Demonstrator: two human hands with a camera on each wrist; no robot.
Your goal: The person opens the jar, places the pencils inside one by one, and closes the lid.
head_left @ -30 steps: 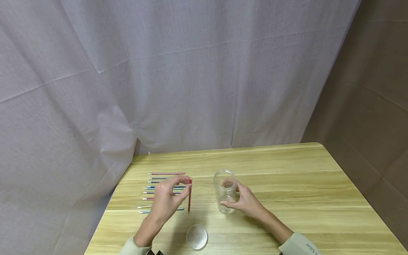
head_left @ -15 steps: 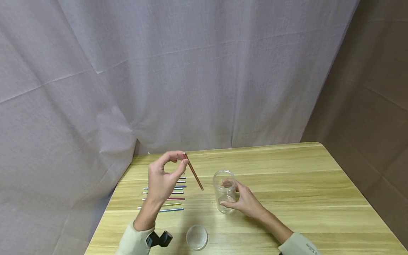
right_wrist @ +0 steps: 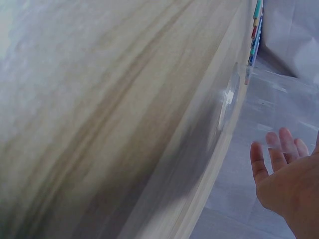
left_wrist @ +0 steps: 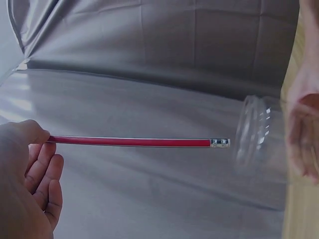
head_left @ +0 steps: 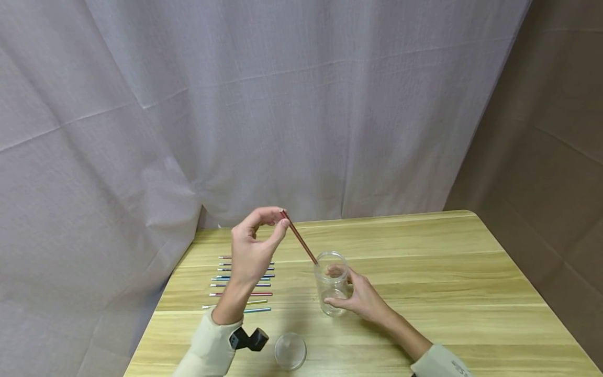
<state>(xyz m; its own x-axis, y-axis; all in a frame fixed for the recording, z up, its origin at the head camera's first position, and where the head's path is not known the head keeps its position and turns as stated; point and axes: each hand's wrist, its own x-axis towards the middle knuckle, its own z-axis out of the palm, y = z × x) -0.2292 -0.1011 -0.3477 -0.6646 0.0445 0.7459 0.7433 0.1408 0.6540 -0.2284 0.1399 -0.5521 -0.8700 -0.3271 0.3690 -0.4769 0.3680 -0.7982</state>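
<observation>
A red pencil is pinched near one end between the thumb and index finger of my left hand. It slants down to the right, its silver-banded eraser end right at the rim of a clear plastic jar. The jar stands upright on the table with its mouth open, nothing showing inside. My right hand holds the jar from the right, thumb in front and fingers round the back. Several pencils lie in a row left of the jar, partly covered by my left hand and forearm.
A round clear lid lies flat on the wooden table, near me and left of the jar. A grey curtain hangs behind the table. A black wrist camera sits on my left sleeve.
My left hand has lifted the pencil, tilted it from upright to slanting and carried it right to the jar's rim. My right hand and the jar have stayed put.
</observation>
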